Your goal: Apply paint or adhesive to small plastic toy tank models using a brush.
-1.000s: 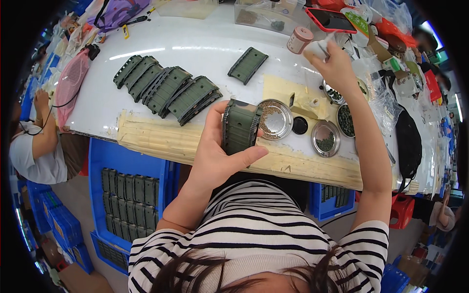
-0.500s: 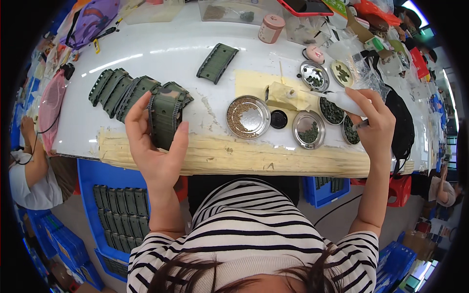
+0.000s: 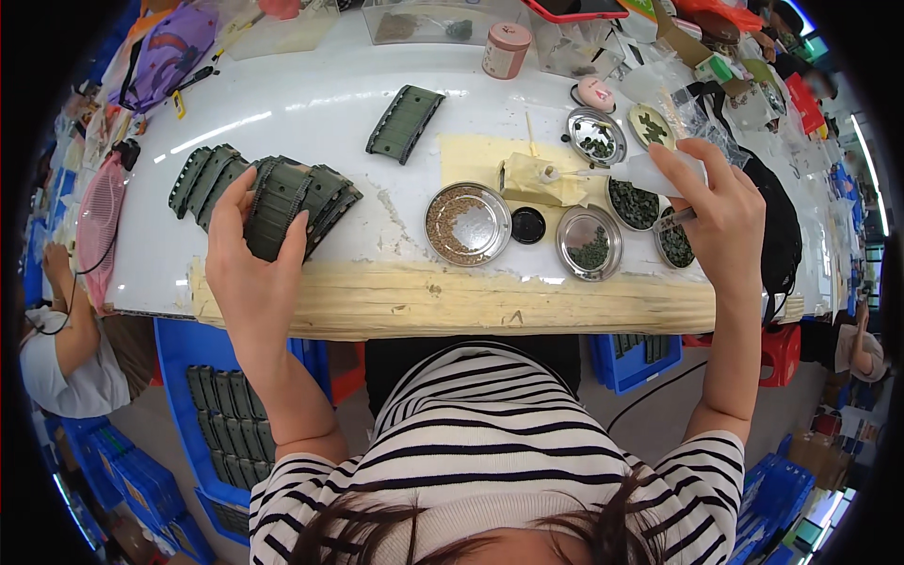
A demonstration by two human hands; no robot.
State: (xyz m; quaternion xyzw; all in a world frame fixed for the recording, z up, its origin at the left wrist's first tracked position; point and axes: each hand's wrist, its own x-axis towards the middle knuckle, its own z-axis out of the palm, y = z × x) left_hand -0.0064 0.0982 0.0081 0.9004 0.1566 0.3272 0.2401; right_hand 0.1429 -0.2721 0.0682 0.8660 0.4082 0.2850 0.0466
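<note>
The left hand has carried the dark green ribbed part from the middle of the surface to the row of matching green parts at 10 o'clock, its grip closed around it. The right hand has moved back to the small metal dishes at 2 o'clock, pinching a thin tool. The part seems finished.

The ribbed part is dark green, as are the parts in the blue crate. The table is white, its edge strip pale yellow; the shirt is black-and-white striped.
</note>
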